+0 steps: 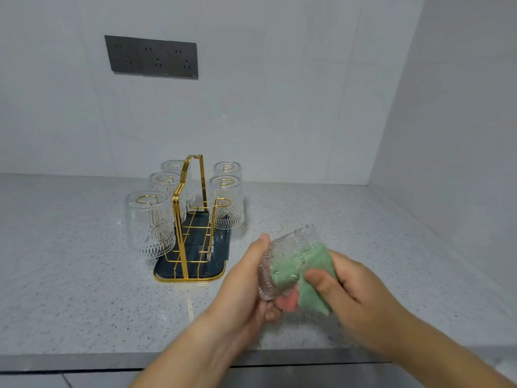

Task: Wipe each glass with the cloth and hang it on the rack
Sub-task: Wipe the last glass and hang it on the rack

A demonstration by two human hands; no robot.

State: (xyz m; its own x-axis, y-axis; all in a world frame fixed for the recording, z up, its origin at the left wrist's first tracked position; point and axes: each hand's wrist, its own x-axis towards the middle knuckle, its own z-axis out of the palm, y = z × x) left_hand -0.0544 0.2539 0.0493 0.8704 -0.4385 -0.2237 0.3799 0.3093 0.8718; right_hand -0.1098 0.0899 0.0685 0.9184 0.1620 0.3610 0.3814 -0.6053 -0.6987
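- Counting five hung glasses upside down on the gold rack, three on the left, two on the right.
- Gripping the sixth glass with the left hand, tilted, over the counter just right of the rack.
- Pinching the green cloth with the right hand, wadded partly inside that glass.
- Looks mid-wipe on the last one; then just hanging it on the free front-right peg and done, probably.

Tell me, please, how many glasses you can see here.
6. Hanging upside down on the rack: front-left glass, middle-left glass, back-left glass, front-right glass, back-right glass. The held glass is in the left hand, the right hand pressing the cloth into it. None appears hidden.
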